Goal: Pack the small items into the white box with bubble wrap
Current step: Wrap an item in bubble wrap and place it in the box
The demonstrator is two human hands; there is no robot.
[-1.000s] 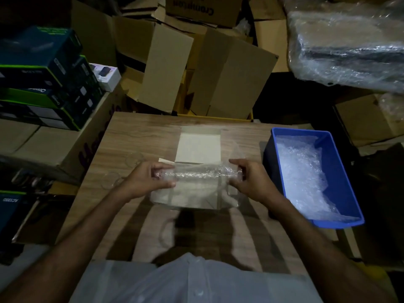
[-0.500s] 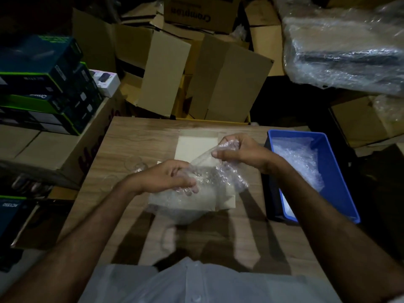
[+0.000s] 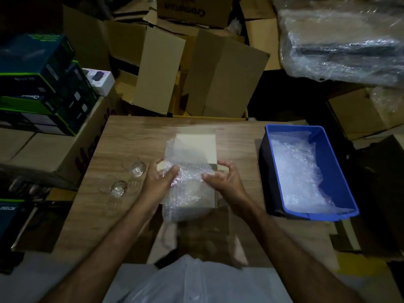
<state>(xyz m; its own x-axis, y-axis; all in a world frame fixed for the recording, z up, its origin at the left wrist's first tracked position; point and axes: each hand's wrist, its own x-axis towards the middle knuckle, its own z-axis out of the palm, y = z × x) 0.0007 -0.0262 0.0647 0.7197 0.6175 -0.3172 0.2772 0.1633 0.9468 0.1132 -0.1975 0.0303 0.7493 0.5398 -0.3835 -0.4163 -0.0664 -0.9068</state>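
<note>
Both hands, left (image 3: 160,179) and right (image 3: 223,179), press curled fingers on the bubble wrap (image 3: 185,186) draped over the white box (image 3: 196,145); the blue bin (image 3: 341,171) holds more wrap.

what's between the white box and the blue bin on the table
In the head view, the person's right hand sits at the white box's right edge; past it, only bare wooden table reaches the blue bin.
</note>
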